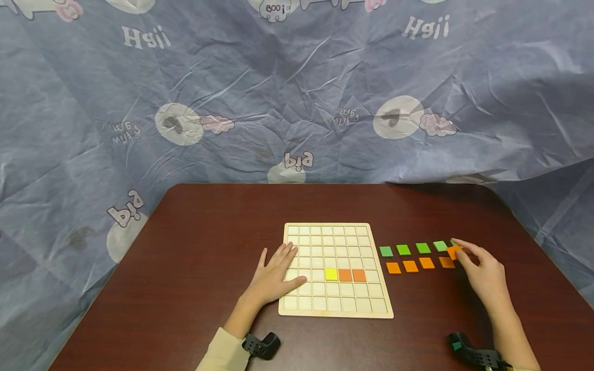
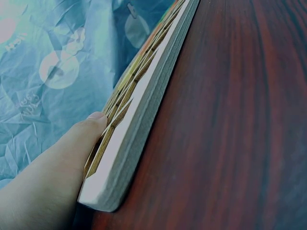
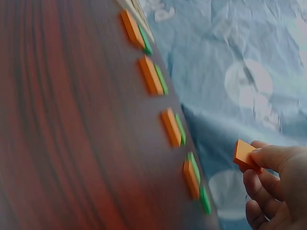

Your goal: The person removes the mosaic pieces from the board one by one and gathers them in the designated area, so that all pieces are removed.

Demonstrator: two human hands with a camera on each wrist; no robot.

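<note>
My left hand point(image 1: 274, 275) lies spread over the left edge of a pale wooden grid board point(image 1: 335, 312), its fingers and thumb resting on the frame and outer cells. In the left wrist view the thumb point(image 2: 72, 148) touches the board's rim. A yellow tile point(image 1: 331, 274) and two orange-red tiles sit side by side in one row of the board. My right hand point(image 1: 484, 275) pinches an orange tile point(image 3: 245, 154) between thumb and fingers, held above the table at the right end of the loose tiles.
Right of the board, a row of several green tiles point(image 1: 403, 250) lies behind a row of orange tiles point(image 1: 410, 266) on the dark red-brown table point(image 1: 209, 232). A printed blue-grey cloth point(image 1: 287, 103) hangs behind the table. Each wrist carries a black strap point(image 1: 263, 346).
</note>
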